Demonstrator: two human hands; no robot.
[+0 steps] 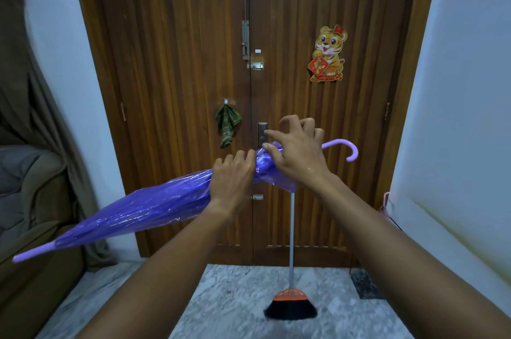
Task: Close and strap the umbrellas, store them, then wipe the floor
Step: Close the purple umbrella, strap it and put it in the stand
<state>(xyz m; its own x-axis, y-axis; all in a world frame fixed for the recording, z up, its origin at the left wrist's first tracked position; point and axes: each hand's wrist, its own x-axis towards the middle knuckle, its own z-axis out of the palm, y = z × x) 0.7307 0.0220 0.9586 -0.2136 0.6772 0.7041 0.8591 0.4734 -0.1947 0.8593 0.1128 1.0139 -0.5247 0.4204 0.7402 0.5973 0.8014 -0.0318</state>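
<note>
A closed purple umbrella [138,208] lies slantwise in the air in front of the door, its tip low at the left and its lilac hooked handle [345,149] up at the right. My left hand [232,178] grips the folded canopy near its upper end. Just right of it, my right hand [298,153] lies over the bunched canopy edge, thumb and a finger on the plastic, the other fingers spread and raised. A pink umbrella [387,206] leans in the right corner by the wall.
A wooden double door [179,62] stands straight ahead, a green cloth [228,124] on its hook. A broom [291,294] leans against the door on the marble floor [229,311]. A brown sofa [30,214] and curtain fill the left side. A dark mat [365,284] lies at right.
</note>
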